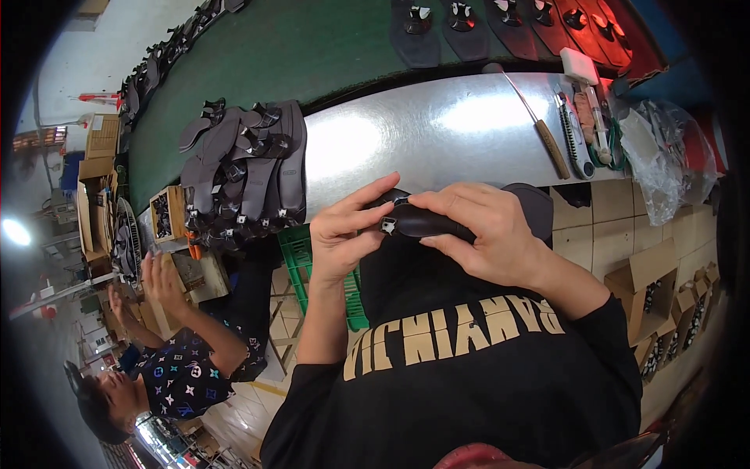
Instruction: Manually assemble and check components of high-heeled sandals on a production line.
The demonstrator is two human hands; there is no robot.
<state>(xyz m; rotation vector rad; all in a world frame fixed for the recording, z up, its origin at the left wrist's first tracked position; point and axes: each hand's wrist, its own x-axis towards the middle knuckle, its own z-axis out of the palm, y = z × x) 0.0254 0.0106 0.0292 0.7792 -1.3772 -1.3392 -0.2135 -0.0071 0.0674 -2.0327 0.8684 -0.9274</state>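
Note:
A dark sandal [422, 223] is held up in front of my chest, at the near edge of the metal worktop. My right hand [486, 227] wraps around it, thumb below and fingers above, and the sole sticks out past the hand on the right. At the other end, the fingers of my left hand [344, 233] pinch the sandal's black strap [399, 201], beside a small whitish piece. My left index finger is lifted off. The fingers hide part of the strap.
Sandals [250, 168] are piled left on the metal worktop [406, 117]. An awl-like tool [539, 129], a utility knife [574, 141] and a plastic bag [664, 148] lie right. More sandals [461, 31] line the green conveyor belt [328, 39]. A co-worker [187, 367] stands left, near a green crate [297, 262].

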